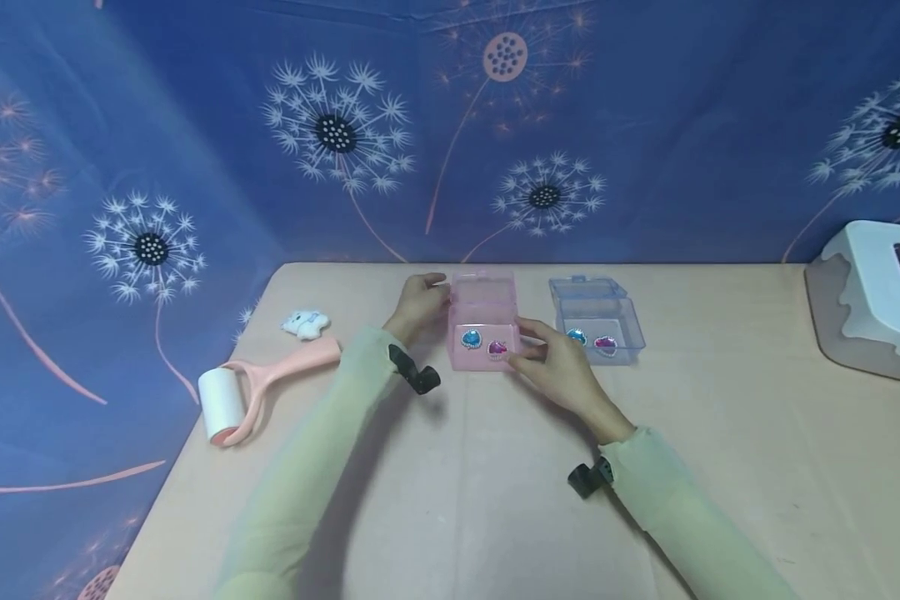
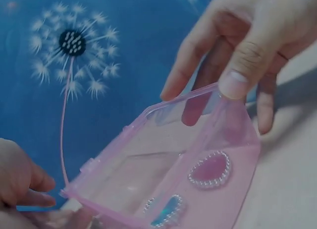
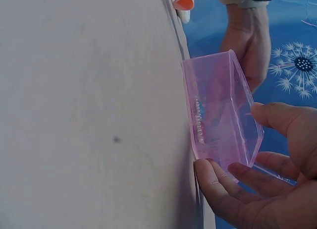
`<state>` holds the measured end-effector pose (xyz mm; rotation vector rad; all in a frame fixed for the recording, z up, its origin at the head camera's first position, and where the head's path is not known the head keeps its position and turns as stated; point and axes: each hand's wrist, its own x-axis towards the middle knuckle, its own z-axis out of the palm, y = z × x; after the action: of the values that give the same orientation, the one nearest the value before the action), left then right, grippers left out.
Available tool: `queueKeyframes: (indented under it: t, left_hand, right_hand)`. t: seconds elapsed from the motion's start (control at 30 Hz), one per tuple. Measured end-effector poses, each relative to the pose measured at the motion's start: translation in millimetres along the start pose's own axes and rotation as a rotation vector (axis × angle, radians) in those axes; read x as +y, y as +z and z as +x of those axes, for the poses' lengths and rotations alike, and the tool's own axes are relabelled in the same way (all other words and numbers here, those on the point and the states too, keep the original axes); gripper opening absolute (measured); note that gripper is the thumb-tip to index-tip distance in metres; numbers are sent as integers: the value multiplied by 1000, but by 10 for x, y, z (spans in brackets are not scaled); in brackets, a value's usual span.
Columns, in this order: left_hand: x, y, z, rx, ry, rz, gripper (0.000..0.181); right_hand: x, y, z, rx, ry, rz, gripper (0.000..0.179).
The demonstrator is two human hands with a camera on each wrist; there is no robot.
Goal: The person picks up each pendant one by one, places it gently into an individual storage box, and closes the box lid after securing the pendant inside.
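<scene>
A pink clear plastic box (image 1: 484, 315) stands on the table with its lid raised at the back. Inside lie a blue gem (image 1: 471, 338) and a magenta gem (image 1: 497, 349), each ringed with small silvery beads. My right hand (image 1: 558, 367) holds the box's right side, thumb on the rim and fingers around the outer wall (image 3: 233, 115). Beside the box's left edge is my left hand (image 1: 418, 307), its fingertips at the corner of the lid (image 2: 74, 187); whether they pinch it is hidden. A blue clear box (image 1: 615, 312), lid raised, stands just right, holding similar blue and magenta gems.
To the left lie a pink-handled lint roller (image 1: 292, 362) with a white roll and a small white-and-blue figure (image 1: 306, 324). A white-and-grey tissue box (image 1: 862, 292) stands far right. Behind the table (image 1: 450, 500) hangs a blue dandelion-print cloth (image 1: 645, 125).
</scene>
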<state>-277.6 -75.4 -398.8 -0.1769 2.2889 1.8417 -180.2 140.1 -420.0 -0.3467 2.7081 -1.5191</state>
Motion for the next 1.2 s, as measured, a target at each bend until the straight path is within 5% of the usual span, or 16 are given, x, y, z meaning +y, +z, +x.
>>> queueKeyframes:
  t: [0.2,0.3,0.63,0.97,1.2]
  left_hand:
    - [-121,33,82,-53,-106,-330,45]
    - [-158,20,95,-54,-110,-388,44]
    - [-151,20,118,-49,-75,-423,46]
    - [-44,12,21,53,63,-210,50]
    - [126,29,-85,46,128,-277,40]
  right_hand:
    - [-3,-10,-4,2,-11,2,60]
    - [-13,-3,-1,2,-12,8,60]
    - [-8,3,-2,6,-5,0,60]
    - [-7,11,7,-3,-5,-6,61]
    - [2,5,7,-10,0,5,60]
